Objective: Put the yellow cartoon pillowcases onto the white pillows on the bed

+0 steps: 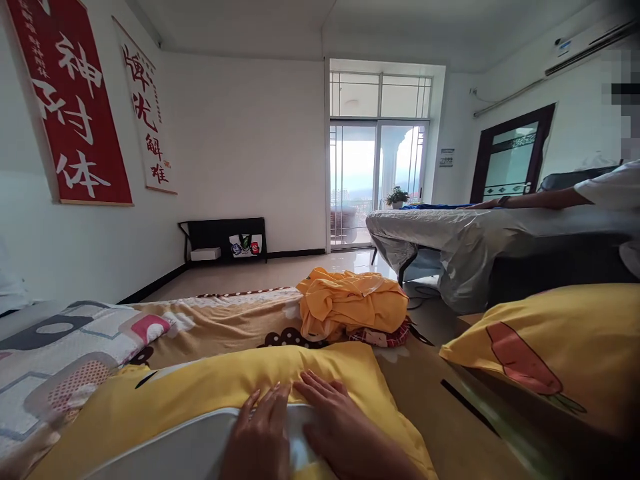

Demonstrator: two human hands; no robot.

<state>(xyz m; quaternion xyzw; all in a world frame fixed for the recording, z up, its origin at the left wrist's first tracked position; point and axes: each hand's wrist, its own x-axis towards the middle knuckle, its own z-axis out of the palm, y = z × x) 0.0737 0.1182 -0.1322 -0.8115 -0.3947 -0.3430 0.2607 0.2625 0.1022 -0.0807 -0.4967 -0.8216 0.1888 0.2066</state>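
A yellow pillow with a printed pattern in grey-white lies flat right in front of me. My left hand rests on it palm down, fingers stretched forward. Close beside it, my right hand also lies flat on the pillow, its fingers extended. Neither hand grips anything. Just beyond the pillow sits a crumpled heap of orange-yellow cloth. To the right is another yellow pillow printed with a carrot.
A patterned pillow lies at the left on the brown bedding. At the right stands a plastic-covered table, where another person's arm rests. A black rack stands by the back wall.
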